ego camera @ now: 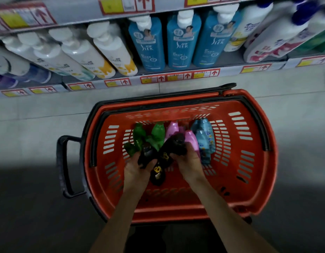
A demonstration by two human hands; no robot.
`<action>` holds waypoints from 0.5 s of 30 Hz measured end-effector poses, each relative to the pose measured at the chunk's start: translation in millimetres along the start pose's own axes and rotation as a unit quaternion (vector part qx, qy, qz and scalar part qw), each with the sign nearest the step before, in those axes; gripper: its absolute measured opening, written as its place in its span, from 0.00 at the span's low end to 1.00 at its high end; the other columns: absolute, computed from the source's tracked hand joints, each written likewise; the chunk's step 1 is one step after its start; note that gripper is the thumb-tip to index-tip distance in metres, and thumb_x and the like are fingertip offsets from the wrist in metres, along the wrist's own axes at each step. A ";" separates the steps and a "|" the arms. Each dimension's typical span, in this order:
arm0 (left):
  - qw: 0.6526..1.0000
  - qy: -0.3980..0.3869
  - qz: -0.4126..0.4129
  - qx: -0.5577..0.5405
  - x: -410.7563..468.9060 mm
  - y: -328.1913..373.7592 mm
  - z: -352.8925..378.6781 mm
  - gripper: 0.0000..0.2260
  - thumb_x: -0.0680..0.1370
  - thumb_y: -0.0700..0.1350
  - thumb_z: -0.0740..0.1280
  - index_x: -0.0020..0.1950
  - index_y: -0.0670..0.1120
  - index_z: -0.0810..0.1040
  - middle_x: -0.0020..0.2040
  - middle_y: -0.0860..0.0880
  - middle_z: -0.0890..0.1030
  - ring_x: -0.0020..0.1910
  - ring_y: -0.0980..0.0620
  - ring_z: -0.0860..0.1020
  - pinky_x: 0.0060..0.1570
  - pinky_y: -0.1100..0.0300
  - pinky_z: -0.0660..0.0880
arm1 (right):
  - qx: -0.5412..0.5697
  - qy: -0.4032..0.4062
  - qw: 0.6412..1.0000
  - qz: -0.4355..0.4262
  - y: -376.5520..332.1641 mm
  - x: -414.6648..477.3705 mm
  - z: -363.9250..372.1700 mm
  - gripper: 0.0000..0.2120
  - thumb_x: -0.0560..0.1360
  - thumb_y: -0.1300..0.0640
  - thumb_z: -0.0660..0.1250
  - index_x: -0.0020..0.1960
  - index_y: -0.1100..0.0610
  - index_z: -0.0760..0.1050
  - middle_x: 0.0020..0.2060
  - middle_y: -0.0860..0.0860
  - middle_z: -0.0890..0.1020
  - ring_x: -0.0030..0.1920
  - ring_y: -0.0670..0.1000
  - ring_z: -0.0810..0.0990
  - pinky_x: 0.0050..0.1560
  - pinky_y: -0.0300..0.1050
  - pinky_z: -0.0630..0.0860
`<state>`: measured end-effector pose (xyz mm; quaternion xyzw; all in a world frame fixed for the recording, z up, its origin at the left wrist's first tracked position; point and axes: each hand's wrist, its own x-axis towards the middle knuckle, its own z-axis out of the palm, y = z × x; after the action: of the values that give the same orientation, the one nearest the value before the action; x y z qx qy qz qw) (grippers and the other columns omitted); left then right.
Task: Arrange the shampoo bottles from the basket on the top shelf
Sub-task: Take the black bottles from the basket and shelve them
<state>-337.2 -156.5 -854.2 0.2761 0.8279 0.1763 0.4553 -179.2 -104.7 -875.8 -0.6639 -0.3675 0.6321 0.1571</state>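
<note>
Lining the shelf (pixel 229 60) behind, white bottles (pixel 81 52) at left give way to blue pump bottles (pixel 180 42). Below, the orange basket (pixel 258 179) on the floor (pixel 39 115) holds green bottles (pixel 158 134), pink bottles (pixel 173 129), then pale blue bottles (pixel 203 137). The left hand (pixel 138 170) curls around one black bottle (pixel 148 155); the right hand (pixel 190 161) grips a second black bottle (pixel 163 161) near its cap. Motion blur smears their labels.

Inside the red basket (pixel 249 181), the left hand (pixel 137 169) grips a black bottle (pixel 146 153), the right hand (pixel 190 161) a second black bottle (pixel 166 157). Green bottles (pixel 158 133), pink bottles (pixel 172 128) and blue bottles (pixel 203 137) lie toward the basket's far side.
</note>
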 end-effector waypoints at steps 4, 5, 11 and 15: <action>0.999 -0.033 0.037 -0.022 -39.0 34.1 -20.8 0.14 0.76 0.50 0.73 0.61 0.51 0.79 0.53 0.57 0.84 0.53 0.60 0.81 0.53 0.59 0.79 | 0.034 -0.017 0.997 -0.065 -43.8 -44.2 -43.4 0.15 0.76 0.63 0.70 0.60 0.50 0.73 0.48 0.40 0.82 0.47 0.32 0.80 0.44 0.24 0.72; 0.998 -0.035 0.050 -0.029 -47.2 44.0 -26.0 0.14 0.76 0.51 0.73 0.61 0.53 0.80 0.52 0.58 0.84 0.53 0.62 0.81 0.52 0.61 0.78 | 0.049 -0.022 0.996 -0.070 -56.2 -55.6 -53.6 0.15 0.77 0.62 0.70 0.59 0.47 0.73 0.48 0.39 0.82 0.49 0.32 0.80 0.46 0.26 0.74; 0.989 -0.034 0.092 -0.110 -88.8 122.2 -62.4 0.10 0.75 0.53 0.73 0.56 0.58 0.81 0.49 0.60 0.85 0.49 0.63 0.82 0.44 0.72 0.76 | 0.138 -0.002 0.987 -0.079 -115.4 -123.8 -104.4 0.17 0.78 0.58 0.68 0.64 0.45 0.75 0.54 0.40 0.83 0.55 0.36 0.80 0.50 0.29 0.76; 0.982 -0.035 0.128 -0.136 -121.8 192.7 -88.0 0.06 0.74 0.60 0.72 0.51 0.65 0.83 0.48 0.62 0.85 0.47 0.65 0.82 0.41 0.76 0.73 | 0.186 -0.003 0.977 -0.102 -163.0 -164.6 -137.9 0.16 0.75 0.51 0.69 0.63 0.42 0.79 0.55 0.44 0.85 0.56 0.41 0.82 0.48 0.30 0.77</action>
<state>-302.2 -84.0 -623.5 0.3212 0.7377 0.3340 0.4909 -83.3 -71.4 -626.0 -0.5805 -0.3098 0.6718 0.3402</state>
